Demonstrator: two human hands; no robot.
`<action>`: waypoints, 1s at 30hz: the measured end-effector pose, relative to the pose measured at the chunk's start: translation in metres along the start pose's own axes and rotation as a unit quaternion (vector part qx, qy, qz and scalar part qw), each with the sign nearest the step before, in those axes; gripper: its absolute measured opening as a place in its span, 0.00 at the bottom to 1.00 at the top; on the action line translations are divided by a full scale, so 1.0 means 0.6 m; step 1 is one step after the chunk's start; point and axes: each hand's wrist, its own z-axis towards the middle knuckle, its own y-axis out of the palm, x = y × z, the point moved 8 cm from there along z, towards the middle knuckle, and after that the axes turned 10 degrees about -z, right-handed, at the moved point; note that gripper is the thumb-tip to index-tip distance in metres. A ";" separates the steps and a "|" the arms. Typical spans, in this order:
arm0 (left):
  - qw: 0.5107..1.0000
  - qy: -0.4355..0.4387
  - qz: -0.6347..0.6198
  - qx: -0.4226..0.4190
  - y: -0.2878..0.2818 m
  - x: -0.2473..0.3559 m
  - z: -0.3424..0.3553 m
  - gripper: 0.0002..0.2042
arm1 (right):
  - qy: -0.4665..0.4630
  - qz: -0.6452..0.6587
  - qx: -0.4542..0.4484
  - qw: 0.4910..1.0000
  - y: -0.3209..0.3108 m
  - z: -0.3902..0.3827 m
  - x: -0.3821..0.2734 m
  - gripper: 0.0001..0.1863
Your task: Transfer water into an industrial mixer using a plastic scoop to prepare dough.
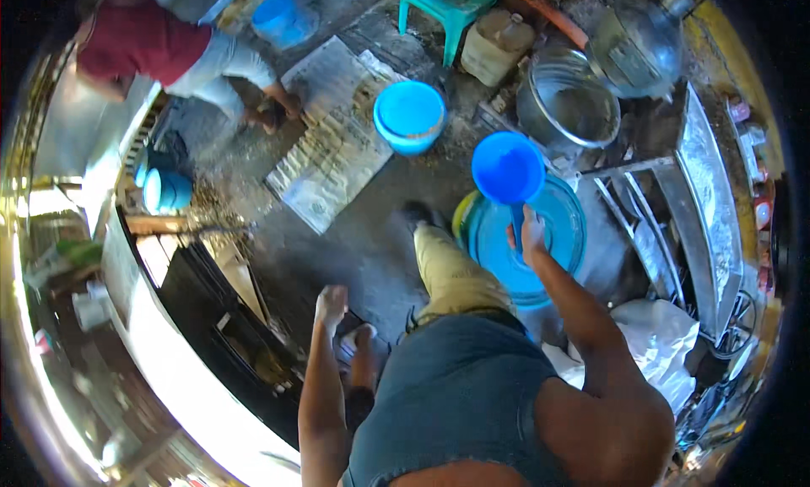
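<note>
My right hand [531, 235] is closed round the handle of a blue plastic dipper [508, 166]. The dipper's round bowl points away from me, above a large round blue tub [576, 234] on the floor. A yellow rim [462, 215] shows at the tub's left side. My left hand [332, 303] hangs low at my left side, its fingers curled into a loose fist. I see nothing in it. Ahead of me stands a blue bucket [410, 114] with a light blue top, beyond the reach of both hands.
Flattened cardboard [325, 179] lies on the dark floor, with a person [156, 44] in a red shirt beside it. A large metal pot [574, 107], a yellowish jerrycan [498, 48] and a green plastic chair [451, 2] stand at the far right. A metal frame [713, 225] flanks my right.
</note>
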 end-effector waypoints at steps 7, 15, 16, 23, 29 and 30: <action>0.986 -0.037 0.128 -0.105 -0.198 -0.003 0.040 0.13 | 0.041 0.016 0.081 0.996 0.032 0.068 -0.041 0.22; 0.936 -0.022 0.267 -0.230 -0.277 0.112 0.438 0.14 | 0.028 0.070 0.195 0.978 0.171 0.070 -0.143 0.21; 0.923 -0.022 0.291 -0.251 -0.305 0.114 0.479 0.14 | 0.020 0.088 0.210 0.974 0.198 0.068 -0.145 0.21; 0.889 0.320 0.252 -0.209 -0.189 0.584 0.800 0.14 | -0.006 0.139 0.294 0.946 0.246 -0.006 -0.190 0.17; 0.860 0.333 0.186 -0.339 0.063 0.856 0.827 0.11 | -0.015 0.200 0.299 0.933 0.289 -0.052 -0.191 0.15; 0.863 0.310 0.176 -0.358 0.122 0.893 0.819 0.10 | -0.013 0.209 0.306 0.929 0.288 -0.052 -0.188 0.15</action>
